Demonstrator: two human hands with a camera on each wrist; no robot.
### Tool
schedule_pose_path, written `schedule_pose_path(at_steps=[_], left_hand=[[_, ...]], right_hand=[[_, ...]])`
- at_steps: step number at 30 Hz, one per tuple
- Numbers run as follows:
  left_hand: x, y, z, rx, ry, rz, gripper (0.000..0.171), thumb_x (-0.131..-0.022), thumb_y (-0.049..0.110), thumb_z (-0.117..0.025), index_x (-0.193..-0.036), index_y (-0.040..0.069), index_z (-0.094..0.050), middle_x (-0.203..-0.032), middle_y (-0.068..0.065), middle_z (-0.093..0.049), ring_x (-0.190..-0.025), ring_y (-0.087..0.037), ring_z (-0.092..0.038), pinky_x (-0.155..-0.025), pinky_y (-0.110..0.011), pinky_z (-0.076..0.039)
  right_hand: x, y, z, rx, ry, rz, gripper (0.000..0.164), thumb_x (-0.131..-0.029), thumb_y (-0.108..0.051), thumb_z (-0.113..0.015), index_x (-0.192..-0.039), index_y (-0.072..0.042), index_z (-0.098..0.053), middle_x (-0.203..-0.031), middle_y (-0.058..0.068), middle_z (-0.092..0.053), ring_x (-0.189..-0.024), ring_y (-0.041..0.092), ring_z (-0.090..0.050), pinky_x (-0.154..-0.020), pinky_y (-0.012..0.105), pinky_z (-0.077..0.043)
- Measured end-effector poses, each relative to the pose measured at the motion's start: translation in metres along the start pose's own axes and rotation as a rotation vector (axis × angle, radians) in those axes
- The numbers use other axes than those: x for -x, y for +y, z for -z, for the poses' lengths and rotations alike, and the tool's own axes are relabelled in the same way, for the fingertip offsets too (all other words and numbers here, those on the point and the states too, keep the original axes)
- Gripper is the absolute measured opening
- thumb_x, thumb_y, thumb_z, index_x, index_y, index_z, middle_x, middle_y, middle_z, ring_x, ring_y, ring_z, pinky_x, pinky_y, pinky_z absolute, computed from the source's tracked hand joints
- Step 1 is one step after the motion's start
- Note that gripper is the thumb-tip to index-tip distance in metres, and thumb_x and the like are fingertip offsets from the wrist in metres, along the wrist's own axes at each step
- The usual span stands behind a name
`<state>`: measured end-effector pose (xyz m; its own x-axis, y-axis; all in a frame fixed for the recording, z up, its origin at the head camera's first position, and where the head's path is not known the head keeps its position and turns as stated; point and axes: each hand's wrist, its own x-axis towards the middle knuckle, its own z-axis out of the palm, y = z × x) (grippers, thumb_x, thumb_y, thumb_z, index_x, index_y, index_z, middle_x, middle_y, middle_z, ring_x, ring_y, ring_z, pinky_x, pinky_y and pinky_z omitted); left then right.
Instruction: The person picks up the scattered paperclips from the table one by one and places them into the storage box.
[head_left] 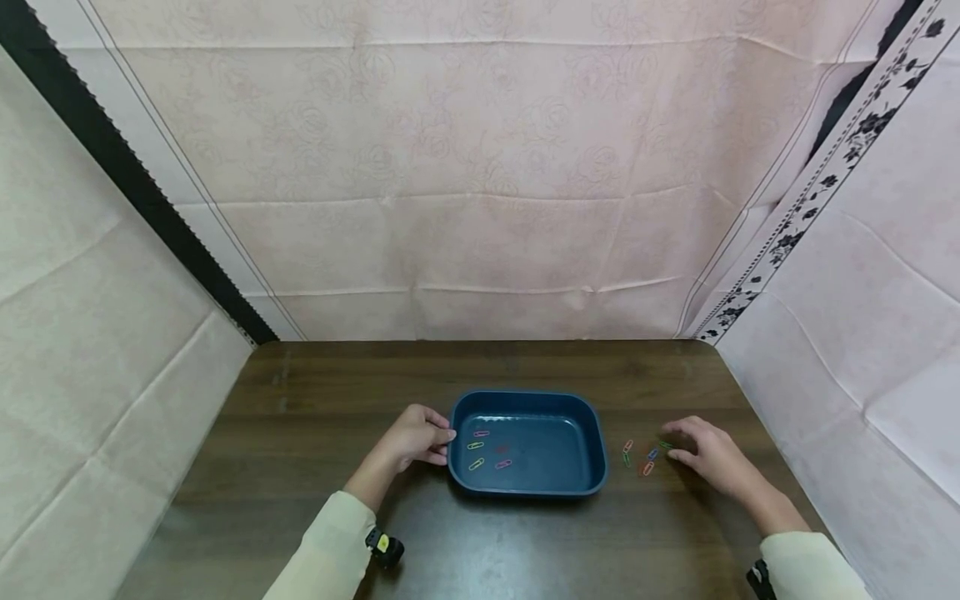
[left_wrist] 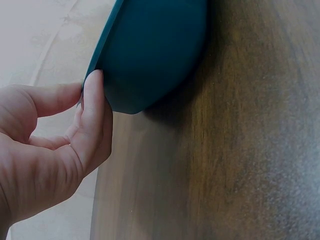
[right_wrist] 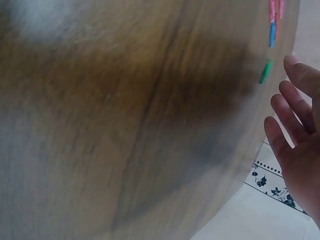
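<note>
A dark blue rectangular tray (head_left: 555,442) sits on the wooden table, with several pink and yellow paper clips (head_left: 476,464) lying in its left part. My left hand (head_left: 420,436) pinches the tray's left rim between thumb and fingers; the left wrist view shows this grip on the tray (left_wrist: 155,45) from the side. To the tray's right lie several loose paper clips, among them a blue one (head_left: 652,454). My right hand (head_left: 701,450) is just over a green paper clip (right_wrist: 265,72), its fingers apart from it in the right wrist view.
The brown table (head_left: 337,392) ends at a pale patterned cloth (head_left: 480,208) hanging behind it. More pale cloth flanks both sides, the right one with a black floral border (head_left: 795,233). A black strap device (head_left: 385,547) is on the left wrist.
</note>
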<state>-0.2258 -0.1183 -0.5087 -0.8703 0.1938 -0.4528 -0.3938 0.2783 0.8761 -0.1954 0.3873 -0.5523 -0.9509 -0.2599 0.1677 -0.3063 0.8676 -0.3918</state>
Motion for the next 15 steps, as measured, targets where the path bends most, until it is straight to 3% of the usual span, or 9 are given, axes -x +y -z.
schedule_pose_path(at_steps=[15], left_hand=[[0.0, -0.001, 0.0, 0.004, -0.001, -0.011, 0.021, -0.099, 0.003, -0.066, -0.115, -0.008, -0.059, -0.093, -0.02, -0.067, -0.067, -0.02, -0.068, -0.067, -0.035, -0.066]], right_hand=[[-0.004, 0.012, -0.009, 0.074, -0.031, 0.042, 0.024, -0.083, -0.007, -0.084, -0.105, -0.008, -0.074, -0.099, 0.001, -0.067, -0.087, 0.017, -0.063, -0.074, 0.034, -0.058]])
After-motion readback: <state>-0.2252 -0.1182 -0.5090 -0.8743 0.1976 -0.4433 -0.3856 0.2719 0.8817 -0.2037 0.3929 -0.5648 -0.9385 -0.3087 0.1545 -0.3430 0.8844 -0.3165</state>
